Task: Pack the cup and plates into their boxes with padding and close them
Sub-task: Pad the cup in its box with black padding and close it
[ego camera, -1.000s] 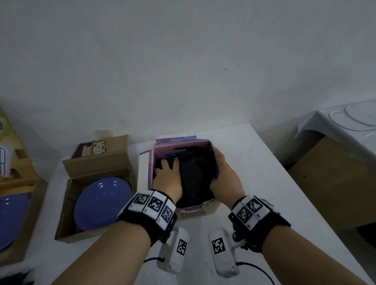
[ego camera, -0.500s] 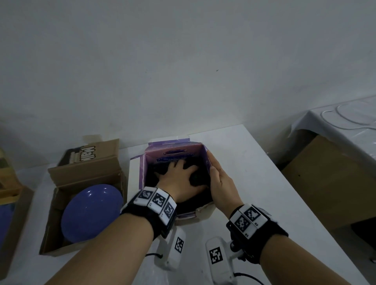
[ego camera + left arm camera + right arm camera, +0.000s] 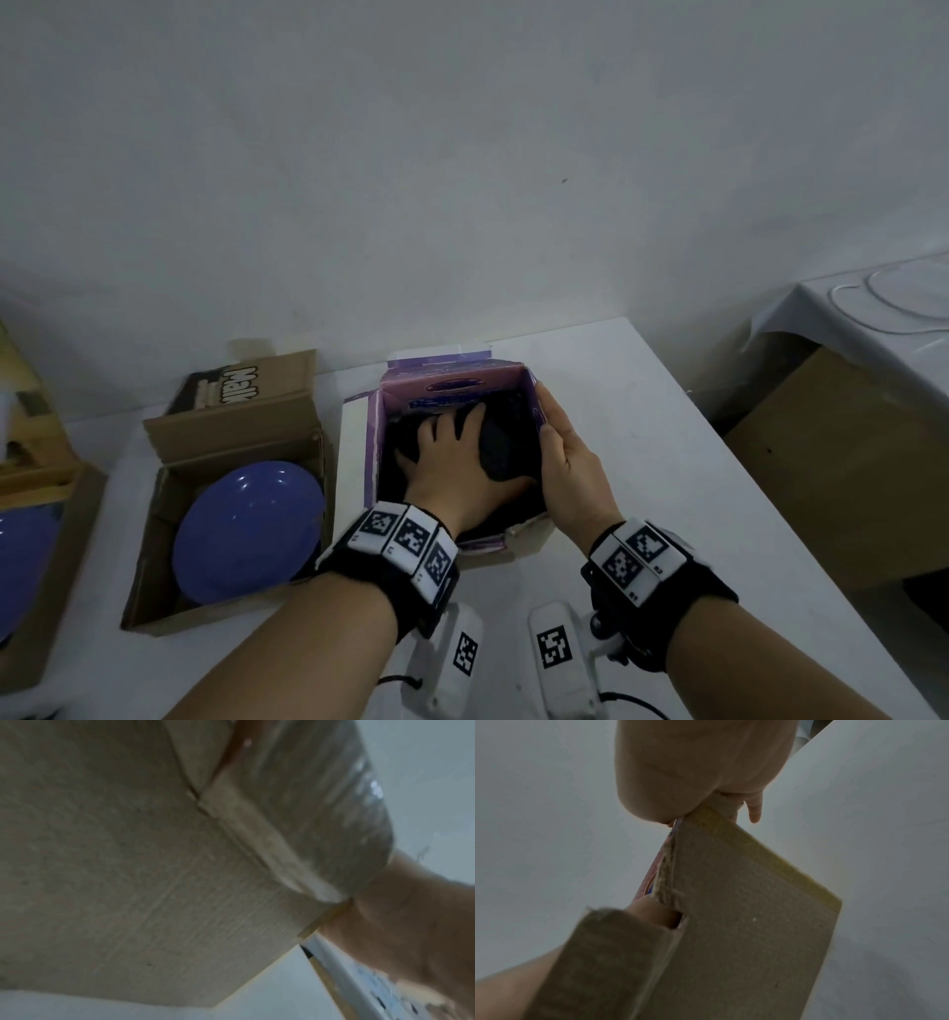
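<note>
Two hands meet at a purple box. The left hand, fingers spread flat, presses the black bundle beneath it. The right hand clasps the box's three o'clock wall.

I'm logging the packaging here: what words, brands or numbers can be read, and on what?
"Malk", sideways and maybe cut off, on the flap of the brown cardboard box.
Oval label and blue print inside the purple box: too blurred to read.
Wristbands: square black-and-white code markers only, no words.
</note>
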### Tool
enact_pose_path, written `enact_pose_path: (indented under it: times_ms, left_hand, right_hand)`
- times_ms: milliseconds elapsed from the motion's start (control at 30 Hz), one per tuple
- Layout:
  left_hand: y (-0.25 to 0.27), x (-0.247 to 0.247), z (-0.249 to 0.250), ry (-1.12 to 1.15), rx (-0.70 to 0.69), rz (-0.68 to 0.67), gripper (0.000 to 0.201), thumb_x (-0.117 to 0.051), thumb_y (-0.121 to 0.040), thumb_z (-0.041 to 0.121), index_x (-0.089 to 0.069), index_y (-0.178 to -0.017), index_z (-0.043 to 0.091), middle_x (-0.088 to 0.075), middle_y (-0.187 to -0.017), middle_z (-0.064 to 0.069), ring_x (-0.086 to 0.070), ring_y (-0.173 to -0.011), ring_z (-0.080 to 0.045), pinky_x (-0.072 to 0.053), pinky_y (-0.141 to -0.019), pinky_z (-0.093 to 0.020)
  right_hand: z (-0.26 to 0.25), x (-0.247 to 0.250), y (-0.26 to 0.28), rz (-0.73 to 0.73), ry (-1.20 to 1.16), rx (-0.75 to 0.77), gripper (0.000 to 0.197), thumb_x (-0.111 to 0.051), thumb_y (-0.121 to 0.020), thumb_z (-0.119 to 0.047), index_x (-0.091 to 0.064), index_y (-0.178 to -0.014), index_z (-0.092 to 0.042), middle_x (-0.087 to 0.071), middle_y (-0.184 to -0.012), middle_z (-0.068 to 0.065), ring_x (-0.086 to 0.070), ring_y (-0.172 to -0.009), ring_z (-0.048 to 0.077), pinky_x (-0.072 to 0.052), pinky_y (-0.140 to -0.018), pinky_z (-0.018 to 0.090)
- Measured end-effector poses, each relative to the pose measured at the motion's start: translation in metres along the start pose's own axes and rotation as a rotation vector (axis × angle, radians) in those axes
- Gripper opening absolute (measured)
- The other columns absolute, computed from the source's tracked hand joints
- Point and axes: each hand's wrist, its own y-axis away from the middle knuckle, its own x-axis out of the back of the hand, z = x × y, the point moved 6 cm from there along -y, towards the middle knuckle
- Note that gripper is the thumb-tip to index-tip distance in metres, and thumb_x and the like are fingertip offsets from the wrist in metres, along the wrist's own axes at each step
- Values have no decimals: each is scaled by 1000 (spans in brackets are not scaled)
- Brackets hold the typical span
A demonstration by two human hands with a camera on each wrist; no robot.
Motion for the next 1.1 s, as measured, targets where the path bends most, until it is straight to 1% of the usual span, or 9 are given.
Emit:
enact_pose_path:
  times_ms: [200, 400, 533, 633, 700, 800, 900, 1033, 1100]
  left_hand:
    - [29, 7, 3, -30, 45, 21, 82, -26, -86, 71, 13, -148, 33, 15, -158, -3, 20, -143, -29, -8, -113, -59]
    - [23, -4, -6, 192, 169, -172, 87, -47, -91, 52, 17, -146, 35, 29, -154, -3, 28, -140, -34, -5, -115, -57]
    - [18, 18, -8, 220, 128, -96, 85, -53, -87, 52, -2, -150, 26, 0, -159, -8, 5, -145, -32, -10, -116, -48]
    - [29, 72, -8, 124, -106, 376, 44, -49, -93, 33, -41, -135, 22, -48, -136, -4, -45, -125, -24, -40, -96, -36]
    - [38, 96, -23, 130, -136, 598, 34, -49, -93, 23, -48, -127, 22, -53, -125, -2, -50, -115, -24, -44, -86, -36]
    - [24, 91, -71, 235, 180, 390, 48, -43, -95, 39, -38, -137, 16, -45, -138, -9, -43, -124, -32, -37, -98, -40]
    - [21, 91, -92, 419, 315, 245, 54, -34, -97, 48, -44, -135, 11, -52, -135, -12, -49, -121, -32, -37, -95, -37]
    - [16, 109, -90, 805, 236, 353, 34, -37, -100, 35, -51, -121, 12, -64, -103, -6, -62, -66, -18, -48, -60, -27]
    - [10, 102, -84, 943, 221, 260, 30, -46, -98, 24, -48, -127, 13, -60, -108, -6, -61, -63, -16, -51, -48, -24]
  right_hand:
    - [-2, 2, 0, 10, 10, 2, 50, -27, -100, -21, -29, -143, -46, -49, -139, -7, -48, -123, 15, -35, -100, 22]
    - [0, 0, 2, 4, 0, -15, 48, -25, -101, -24, -28, -142, -48, -48, -140, -9, -47, -122, 14, -34, -100, 23]
    - [-3, 2, 1, -5, -63, -18, 47, -24, -101, -22, -32, -143, -41, -47, -140, -10, -45, -124, 12, -31, -99, 20]
    - [-1, 5, 0, -18, -65, -68, 46, -27, -102, -26, -26, -147, -37, -43, -143, -7, -40, -129, 14, -26, -99, 19]
    - [4, 12, -2, 34, -94, -140, 48, -31, -100, -29, -26, -148, -31, -42, -142, -4, -39, -131, 17, -26, -99, 22]
    - [8, 30, -8, 194, -214, -207, 46, -38, -89, -33, -51, -132, -22, -54, -132, -1, -49, -122, 19, -37, -106, 34]
    - [0, 49, -12, 250, -319, -216, 33, -38, -92, -21, -64, -113, -22, -67, -108, 4, -62, -93, 21, -52, -84, 38]
    - [-16, 48, -15, 83, -410, -182, 25, -43, -96, -17, -63, -110, -19, -72, -91, 4, -64, -71, 20, -50, -63, 32]
    - [-15, 40, -17, 58, -266, -137, 24, -57, -90, -16, -65, -112, -18, -68, -90, 2, -60, -69, 18, -47, -61, 32]
